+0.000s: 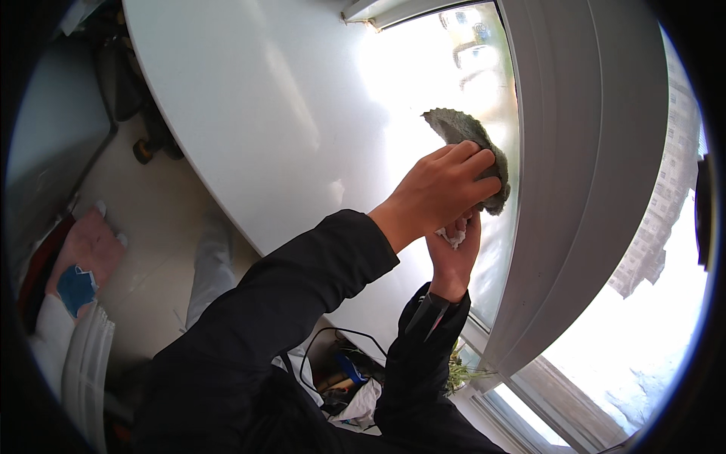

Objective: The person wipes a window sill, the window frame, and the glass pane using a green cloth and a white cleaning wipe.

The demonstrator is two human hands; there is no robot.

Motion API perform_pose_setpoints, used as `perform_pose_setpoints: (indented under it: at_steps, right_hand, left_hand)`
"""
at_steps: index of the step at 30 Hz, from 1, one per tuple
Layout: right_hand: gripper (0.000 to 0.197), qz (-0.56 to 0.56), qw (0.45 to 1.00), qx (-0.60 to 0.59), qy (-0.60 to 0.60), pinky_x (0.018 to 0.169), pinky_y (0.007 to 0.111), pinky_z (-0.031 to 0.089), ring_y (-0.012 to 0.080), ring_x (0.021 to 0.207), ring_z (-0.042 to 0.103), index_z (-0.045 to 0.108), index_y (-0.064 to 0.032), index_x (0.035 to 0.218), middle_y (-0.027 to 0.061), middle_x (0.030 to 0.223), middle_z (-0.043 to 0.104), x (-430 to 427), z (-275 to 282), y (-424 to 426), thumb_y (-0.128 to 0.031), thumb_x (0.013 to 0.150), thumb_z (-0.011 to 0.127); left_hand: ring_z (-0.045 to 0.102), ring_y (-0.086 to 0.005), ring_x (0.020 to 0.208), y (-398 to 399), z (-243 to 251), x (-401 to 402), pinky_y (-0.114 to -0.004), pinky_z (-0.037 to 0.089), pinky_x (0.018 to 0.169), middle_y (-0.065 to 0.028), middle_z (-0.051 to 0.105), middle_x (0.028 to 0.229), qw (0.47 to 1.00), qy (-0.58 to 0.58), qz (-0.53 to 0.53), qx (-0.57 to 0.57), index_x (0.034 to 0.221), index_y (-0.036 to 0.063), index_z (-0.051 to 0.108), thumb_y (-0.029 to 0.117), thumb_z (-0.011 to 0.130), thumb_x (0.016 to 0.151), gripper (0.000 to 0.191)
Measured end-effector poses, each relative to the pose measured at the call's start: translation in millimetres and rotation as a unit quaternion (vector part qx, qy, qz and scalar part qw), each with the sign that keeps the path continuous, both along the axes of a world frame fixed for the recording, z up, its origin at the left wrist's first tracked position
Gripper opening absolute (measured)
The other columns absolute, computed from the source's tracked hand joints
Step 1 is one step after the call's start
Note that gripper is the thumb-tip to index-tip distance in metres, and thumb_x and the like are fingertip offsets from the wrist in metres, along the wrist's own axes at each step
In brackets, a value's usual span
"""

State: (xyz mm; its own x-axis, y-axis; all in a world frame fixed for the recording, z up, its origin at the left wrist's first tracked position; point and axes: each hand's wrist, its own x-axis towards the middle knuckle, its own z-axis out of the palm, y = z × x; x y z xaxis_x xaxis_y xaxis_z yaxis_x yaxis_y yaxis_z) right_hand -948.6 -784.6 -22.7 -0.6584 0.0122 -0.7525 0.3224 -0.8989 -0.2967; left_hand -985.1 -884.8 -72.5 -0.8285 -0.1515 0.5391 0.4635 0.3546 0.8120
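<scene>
My left hand [445, 179] reaches across from the left, its fingers closed on a grey-green fuzzy cloth [454, 125] that is folded and bent. The cloth is in front of a bright window pane [493, 127]; whether it touches the glass cannot be told. Just below, my right hand [456, 247] is turned palm up, fingers curled around a crumpled white tissue [454, 237]. Its fingertips are partly hidden behind my left hand. A smooth white tabletop [227, 113] extends to the left of both hands, and glare washes out where it meets the window.
A thick white window frame [567, 142] borders the pane on the right. Below the tabletop are a black cable [346, 329], cluttered items [351, 391] and a green plant [459, 371]. Pink fabric with a blue patch [76, 286] lies at far left, above the pale floor [153, 227].
</scene>
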Motion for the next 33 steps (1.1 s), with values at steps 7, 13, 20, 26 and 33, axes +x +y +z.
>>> perform_pose_setpoints:
  at_steps: [7,13,20,26,33]
  right_hand:
    - [0.034,0.035,0.989,0.002,-0.147,0.043,0.024,0.025,0.0079,0.046,0.032,0.041,-0.0118,0.074,-0.0041,0.058,0.036,1,-57,25,-0.019,0.107,0.041]
    - [0.031,0.030,0.989,-0.076,-0.122,0.043,0.023,0.025,0.0074,0.048,0.032,0.042,-0.0107,0.077,-0.0037,0.062,0.036,-1,-68,33,-0.017,0.107,0.040]
    - [0.029,0.027,0.988,-0.053,-0.140,0.042,0.023,0.024,0.0064,0.048,0.033,0.043,-0.0094,0.078,-0.0034,0.062,0.037,29,-65,66,-0.016,0.106,0.043]
    - [0.024,0.072,0.986,-0.058,-0.141,0.044,0.024,0.024,0.0067,0.051,0.035,0.048,-0.0095,0.083,-0.0046,0.068,0.042,36,-70,88,-0.017,0.106,0.045]
    - [0.030,0.081,0.984,-0.008,-0.160,0.043,0.023,0.026,0.0061,0.050,0.036,0.046,-0.0110,0.078,-0.0048,0.065,0.041,35,-73,85,-0.021,0.106,0.046]
  left_hand:
    - [0.063,-0.0199,0.087,13,-58,12,-0.030,0.052,0.079,-0.0023,0.062,0.092,0.981,-0.135,-0.028,-0.133,0.086,0.0124,0.071,0.006,0.073,0.068,0.019]
    - [0.064,-0.0220,0.088,7,-52,14,-0.034,0.053,0.077,-0.0036,0.062,0.094,0.968,-0.208,-0.056,-0.129,0.098,0.0117,0.070,0.006,0.074,0.074,0.025]
    - [0.064,-0.0257,0.092,34,-47,43,-0.039,0.054,0.079,-0.0048,0.061,0.100,0.961,-0.236,-0.095,-0.109,0.107,0.0111,0.070,0.006,0.071,0.076,0.032]
    - [0.064,-0.0233,0.092,50,-50,56,-0.037,0.054,0.075,-0.0036,0.059,0.098,0.965,-0.234,-0.060,-0.103,0.104,0.0115,0.067,0.004,0.072,0.075,0.030]
    - [0.063,-0.0249,0.092,54,-53,62,-0.038,0.053,0.075,-0.0040,0.058,0.096,0.978,-0.199,-0.024,-0.059,0.104,0.0113,0.066,0.001,0.069,0.075,0.031]
